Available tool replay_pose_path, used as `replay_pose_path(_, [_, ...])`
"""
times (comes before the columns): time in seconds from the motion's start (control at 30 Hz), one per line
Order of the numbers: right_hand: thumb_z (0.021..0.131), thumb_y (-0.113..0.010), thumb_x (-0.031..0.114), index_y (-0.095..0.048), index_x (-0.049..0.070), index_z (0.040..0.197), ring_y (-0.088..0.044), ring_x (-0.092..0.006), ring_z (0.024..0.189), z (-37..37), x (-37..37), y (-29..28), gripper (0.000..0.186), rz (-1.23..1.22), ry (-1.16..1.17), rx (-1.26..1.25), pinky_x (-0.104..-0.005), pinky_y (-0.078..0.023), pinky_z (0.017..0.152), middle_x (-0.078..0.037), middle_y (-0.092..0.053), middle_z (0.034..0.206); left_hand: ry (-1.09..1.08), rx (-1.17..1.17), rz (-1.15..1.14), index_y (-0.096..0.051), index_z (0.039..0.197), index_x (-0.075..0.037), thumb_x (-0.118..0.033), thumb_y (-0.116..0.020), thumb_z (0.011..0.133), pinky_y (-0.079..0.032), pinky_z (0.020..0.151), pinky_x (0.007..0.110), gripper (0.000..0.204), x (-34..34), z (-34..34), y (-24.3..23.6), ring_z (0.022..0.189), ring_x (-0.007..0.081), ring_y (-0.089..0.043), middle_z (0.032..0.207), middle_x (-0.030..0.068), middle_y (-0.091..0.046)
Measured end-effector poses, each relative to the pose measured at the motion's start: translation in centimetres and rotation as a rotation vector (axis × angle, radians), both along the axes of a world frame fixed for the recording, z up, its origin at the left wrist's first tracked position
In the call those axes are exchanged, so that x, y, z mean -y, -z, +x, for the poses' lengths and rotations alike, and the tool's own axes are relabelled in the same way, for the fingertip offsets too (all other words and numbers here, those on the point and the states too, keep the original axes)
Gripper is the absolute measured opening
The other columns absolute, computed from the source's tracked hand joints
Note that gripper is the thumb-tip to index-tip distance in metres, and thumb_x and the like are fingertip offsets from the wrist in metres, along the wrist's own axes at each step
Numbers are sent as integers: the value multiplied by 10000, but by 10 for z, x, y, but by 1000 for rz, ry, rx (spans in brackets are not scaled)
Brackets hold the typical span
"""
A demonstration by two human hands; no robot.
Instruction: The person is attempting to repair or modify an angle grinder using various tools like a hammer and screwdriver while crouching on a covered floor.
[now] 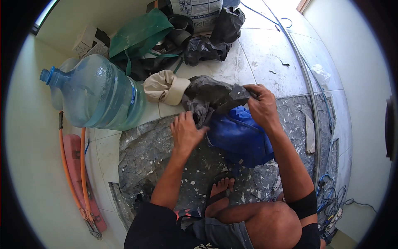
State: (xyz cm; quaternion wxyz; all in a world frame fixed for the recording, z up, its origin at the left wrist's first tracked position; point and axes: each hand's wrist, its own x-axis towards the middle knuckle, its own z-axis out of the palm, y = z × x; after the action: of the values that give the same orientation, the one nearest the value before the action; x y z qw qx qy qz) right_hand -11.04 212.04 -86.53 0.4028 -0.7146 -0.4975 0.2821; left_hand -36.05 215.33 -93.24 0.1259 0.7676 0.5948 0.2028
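A crumpled black bag-like piece (211, 92), cloth or plastic, is stretched out in front of me. My right hand (264, 106) pinches its right end between thumb and fingers. At its lower left edge is my left hand (187, 135), fingers apart and thumb out; the fingertips seem to touch it. Just below the black piece lies a blue fabric bag (242, 139), partly covered by it. A beige cloth hat (166, 88) rests against its left end.
Left stand a large blue water bottle (99, 93) and orange-handled bolt cutters (84, 178) over a red case (73, 153). Behind are a green bag (141, 33), black plastic bags (206, 50) and a white sack (197, 12). A paint-spattered grey sheet (153, 149) covers the floor; a long metal strip (309, 89) lies right.
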Motion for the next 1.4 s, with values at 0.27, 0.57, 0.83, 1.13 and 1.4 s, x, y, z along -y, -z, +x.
replay_pose_path(0.27, [836, -543, 9, -638, -93, 1152, -680, -211, 918, 6, 25, 12, 345, 148, 73, -892, -295, -528, 836, -151, -701, 1008, 9, 1086, -191, -631, 926, 4, -172, -670, 893, -413, 628, 262, 184, -27, -41, -44, 666, 91, -521, 687, -5, -539])
replay_pose_path(0.57, [787, -690, 46, -461, -87, 1363, -597, -244, 1126, -3, 45, 4, 635, 197, -39, -1082, -361, -458, 1009, -206, -590, 1254, 96, 637, -342, -585, 1070, -6, -100, -663, 874, -418, 579, 256, 231, 19, -38, -87, 616, 93, -513, 783, 32, -645])
replay_pose_path(0.83, [740, -749, 24, -388, -21, 1447, -551, -241, 1199, -8, 59, -1, 795, 177, -87, -969, -348, -424, 1050, -203, -544, 1325, 117, 350, -262, -528, 1224, 13, -178, -696, 796, -486, 611, 450, 498, 53, -56, -88, 624, 382, -606, 846, 220, -639])
replay_pose_path(1.13, [766, -685, -41, -585, -19, 1267, -624, -232, 1055, -18, 56, -20, 511, -35, -19, -538, -345, -512, 914, -148, -592, 1271, 111, 400, -343, -504, 1246, 3, -195, -705, 787, -500, 652, 466, 540, 72, -54, -77, 649, 391, -621, 877, 207, -640])
replay_pose_path(1.4, [758, -609, 24, -680, 45, 929, -664, -318, 867, -78, 33, -15, 187, 297, -786, 507, -407, -544, 741, -152, -676, 952, 75, 503, -281, -505, 1257, 3, -161, -706, 801, -485, 603, 408, 524, 64, -40, -76, 605, 330, -612, 744, 161, -626])
